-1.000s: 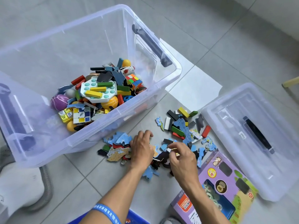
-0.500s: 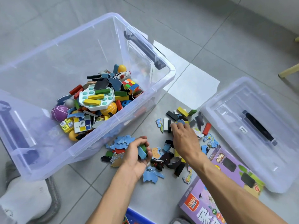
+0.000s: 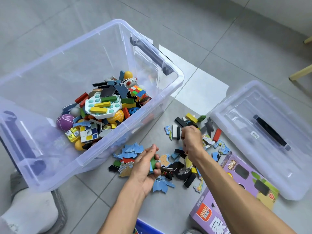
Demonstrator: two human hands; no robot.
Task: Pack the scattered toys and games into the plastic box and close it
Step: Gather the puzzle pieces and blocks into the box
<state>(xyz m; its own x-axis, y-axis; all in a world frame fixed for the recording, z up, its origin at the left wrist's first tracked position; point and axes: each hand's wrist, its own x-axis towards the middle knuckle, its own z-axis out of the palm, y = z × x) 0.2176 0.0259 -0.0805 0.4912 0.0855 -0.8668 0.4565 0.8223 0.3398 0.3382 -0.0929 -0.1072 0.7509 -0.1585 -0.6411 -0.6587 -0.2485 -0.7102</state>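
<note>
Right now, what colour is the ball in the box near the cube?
Purple with pale lines, like a basketball. The head view shows it, left of the white-and-yellow cube.

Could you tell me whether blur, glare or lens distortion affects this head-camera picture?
Head view: the right hand is motion-blurred; the left hand is sharper; pale reflections streak the lid; the plastic box rim bows from wide-angle distortion; lighting is soft and even.

clear glossy plastic box point(image 3: 170, 92) and lid point(image 3: 236, 105), matt grey floor tiles point(image 3: 236, 39), glossy purple cardboard carton point(image 3: 236, 196)
</note>
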